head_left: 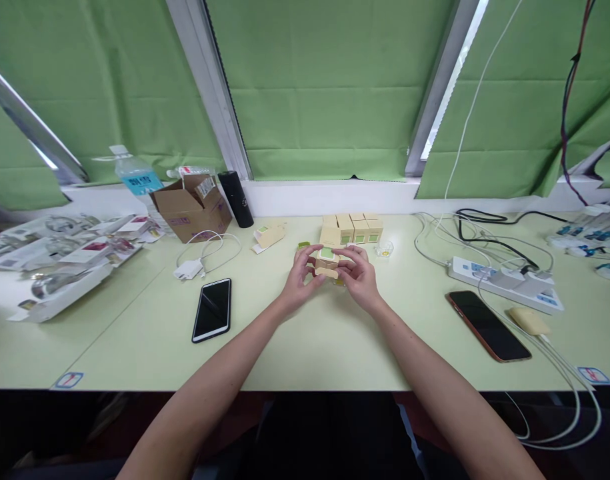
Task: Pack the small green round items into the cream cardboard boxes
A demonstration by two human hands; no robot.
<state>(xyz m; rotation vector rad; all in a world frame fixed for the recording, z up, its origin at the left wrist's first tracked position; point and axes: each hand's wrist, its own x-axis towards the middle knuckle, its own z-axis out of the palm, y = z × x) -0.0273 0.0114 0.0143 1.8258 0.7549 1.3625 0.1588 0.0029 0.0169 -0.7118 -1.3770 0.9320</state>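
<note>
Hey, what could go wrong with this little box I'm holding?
Your left hand and right hand hold the small box between them; squeezing might crease its near flap. The row of boxes stands just behind your hands, so a knuckle could nudge it. The clear container beside your right hand might get knocked too.

Bright, even lt; daylight thru green blinds (315, 87), w/ white glare in window gaps (453, 80) approx 10 & 2 o'clock. Wide-lens warp at edges; trays (75, 287) at 9 softish. V. dark below table (329, 347), 6 o'clock.
</note>
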